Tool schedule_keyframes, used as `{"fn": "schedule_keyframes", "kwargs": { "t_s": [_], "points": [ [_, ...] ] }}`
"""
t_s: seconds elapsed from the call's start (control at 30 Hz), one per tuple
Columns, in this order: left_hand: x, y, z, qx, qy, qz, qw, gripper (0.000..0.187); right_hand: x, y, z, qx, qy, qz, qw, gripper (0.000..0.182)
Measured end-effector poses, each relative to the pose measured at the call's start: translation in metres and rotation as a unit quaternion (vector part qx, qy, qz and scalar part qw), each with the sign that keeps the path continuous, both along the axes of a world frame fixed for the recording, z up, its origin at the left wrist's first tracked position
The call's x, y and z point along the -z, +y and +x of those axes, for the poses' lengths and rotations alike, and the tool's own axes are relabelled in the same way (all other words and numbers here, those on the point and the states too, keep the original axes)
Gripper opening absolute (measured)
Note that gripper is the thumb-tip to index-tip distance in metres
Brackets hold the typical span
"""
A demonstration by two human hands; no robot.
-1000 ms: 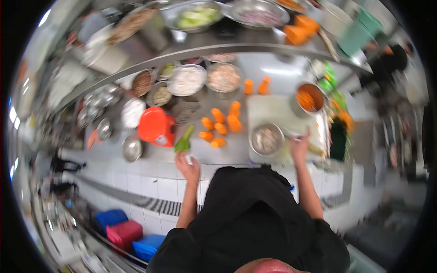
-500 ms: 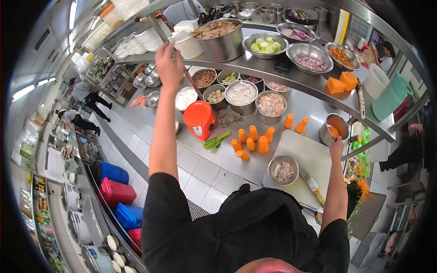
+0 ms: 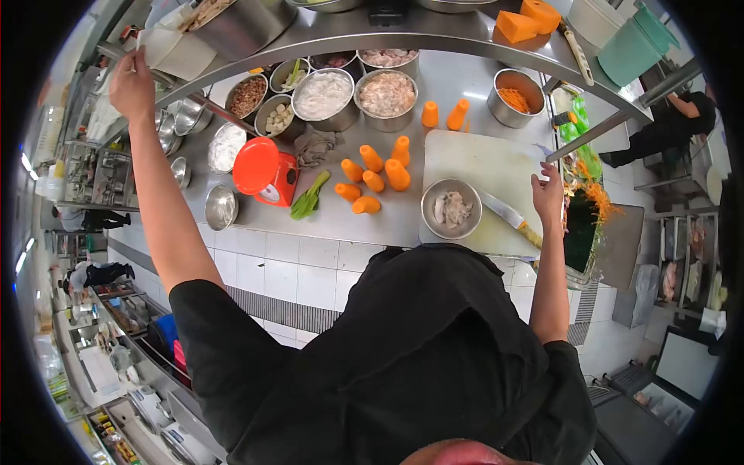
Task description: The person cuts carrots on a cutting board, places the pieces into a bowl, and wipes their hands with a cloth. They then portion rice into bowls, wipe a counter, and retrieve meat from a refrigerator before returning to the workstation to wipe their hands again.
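Observation:
My left hand (image 3: pixel 133 91) is raised at the left end of the steel shelf, its fingers drawn together at the edge of a white container (image 3: pixel 177 56). What they pinch, if anything, is too small to make out. My right hand (image 3: pixel 548 192) hovers by the right edge of the white cutting board (image 3: pixel 457 159), fingers apart and holding nothing. Near it on the board lie a knife (image 3: pixel 502 209) with a yellowish handle and a steel bowl (image 3: pixel 451 209) of pale meat pieces. Beyond it stands a steel pot (image 3: pixel 516 99) of shredded carrot.
Several peeled carrots (image 3: pixel 397 175) stand beside leafy greens (image 3: pixel 311 195) and a red scale (image 3: pixel 266 170). Filled steel pots (image 3: pixel 325 101) line the back. The overhead shelf (image 3: pixel 333 37) carries orange chunks (image 3: pixel 517 27), a peeling knife (image 3: pixel 576 56) and a green bucket (image 3: pixel 637 48).
My right hand has left the pot of shredded carrot and come back toward the board. My left hand stays up at the shelf, farther left in view. The camera has tilted downward.

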State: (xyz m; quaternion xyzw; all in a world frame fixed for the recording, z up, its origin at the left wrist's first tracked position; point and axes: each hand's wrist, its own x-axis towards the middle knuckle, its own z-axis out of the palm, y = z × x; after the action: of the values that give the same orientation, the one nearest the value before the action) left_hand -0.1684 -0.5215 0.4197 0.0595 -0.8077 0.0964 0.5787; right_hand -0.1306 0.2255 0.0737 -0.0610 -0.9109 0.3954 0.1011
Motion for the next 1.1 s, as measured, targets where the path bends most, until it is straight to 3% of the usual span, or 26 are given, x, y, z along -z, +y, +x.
{"fn": "schedule_keyframes", "kwargs": {
  "t_s": [0.13,0.2,0.27,0.33,0.37,0.4,0.43,0.47,0.5,0.53,0.57,0.6,0.63,0.67,0.7,0.73,0.77,0.8,0.83,0.97,1.03,1.1],
  "points": [
    [-0.006,-0.010,0.003,-0.051,0.050,-0.024,0.997,0.021,-0.006,-0.023,0.013,-0.002,0.026,-0.063,0.998,0.038],
    [-0.013,0.016,0.015,0.052,0.222,-0.084,0.970,0.019,-0.036,-0.051,0.020,-0.014,0.035,-0.074,0.997,0.034],
    [-0.012,0.060,0.047,-0.022,0.302,-0.054,0.952,0.023,-0.050,-0.075,0.022,-0.062,0.074,-0.160,0.982,0.028],
    [0.018,0.135,0.077,0.068,0.281,0.065,0.955,0.028,-0.080,-0.115,0.028,-0.149,0.098,-0.293,0.939,0.023],
    [0.041,0.183,0.094,0.035,0.192,0.090,0.977,0.027,-0.108,-0.141,0.036,-0.196,0.082,-0.338,0.917,0.023],
    [0.077,0.221,0.105,0.068,0.103,0.133,0.983,0.019,-0.128,-0.166,0.040,-0.237,0.072,-0.362,0.899,0.026],
    [0.101,0.262,0.109,0.349,0.048,0.146,0.924,0.011,-0.156,-0.201,0.050,-0.227,0.059,-0.482,0.844,0.028],
    [0.136,0.294,0.113,0.415,-0.045,0.179,0.891,0.018,-0.174,-0.224,0.056,-0.219,0.045,-0.595,0.772,0.032],
    [0.147,0.332,0.110,0.462,-0.075,0.174,0.866,0.024,-0.169,-0.229,0.054,-0.224,0.049,-0.594,0.771,0.032],
    [0.170,0.367,0.115,0.562,-0.221,0.391,0.695,0.028,-0.157,-0.236,0.050,-0.216,-0.020,-0.658,0.721,0.035],
    [0.169,0.386,0.117,0.478,-0.293,0.328,0.760,0.022,-0.154,-0.243,0.044,-0.211,-0.089,-0.714,0.662,0.038],
    [0.175,0.387,0.120,0.475,-0.283,0.322,0.768,0.022,-0.170,-0.247,0.042,-0.179,-0.052,-0.644,0.742,0.037],
    [0.189,0.385,0.122,0.579,-0.252,0.442,0.637,0.025,-0.179,-0.249,0.039,-0.189,-0.047,-0.644,0.740,0.037],
    [0.196,0.384,0.124,0.661,-0.215,0.541,0.473,0.028,-0.184,-0.246,0.037,-0.171,0.032,-0.575,0.799,0.036],
    [0.195,0.383,0.126,0.665,-0.212,0.538,0.474,0.028,-0.187,-0.238,0.036,-0.147,0.112,-0.498,0.848,0.036],
    [0.193,0.381,0.127,0.614,-0.170,0.602,0.481,0.036,-0.178,-0.224,0.035,-0.168,0.087,-0.426,0.885,0.036],
    [0.192,0.378,0.129,0.557,-0.132,0.664,0.481,0.044,-0.181,-0.227,0.037,-0.167,0.090,-0.425,0.885,0.036],
    [0.192,0.377,0.128,0.606,-0.135,0.725,0.299,0.051,-0.184,-0.234,0.043,-0.280,0.183,-0.210,0.919,0.037],
    [0.194,0.379,0.137,0.583,-0.165,0.776,0.172,0.052,-0.185,-0.240,0.051,-0.373,0.258,0.020,0.891,0.043],
    [0.185,0.396,0.128,0.587,-0.114,0.770,0.223,0.050,-0.167,-0.253,0.056,-0.358,0.241,0.053,0.901,0.055],
    [0.187,0.387,0.126,0.576,-0.108,0.772,0.246,0.049,-0.165,-0.253,0.059,-0.411,0.199,-0.005,0.890,0.058],
    [0.187,0.377,0.116,0.512,-0.100,0.780,0.346,0.044,-0.162,-0.250,0.059,-0.401,0.234,0.030,0.885,0.056]
  ]
}}
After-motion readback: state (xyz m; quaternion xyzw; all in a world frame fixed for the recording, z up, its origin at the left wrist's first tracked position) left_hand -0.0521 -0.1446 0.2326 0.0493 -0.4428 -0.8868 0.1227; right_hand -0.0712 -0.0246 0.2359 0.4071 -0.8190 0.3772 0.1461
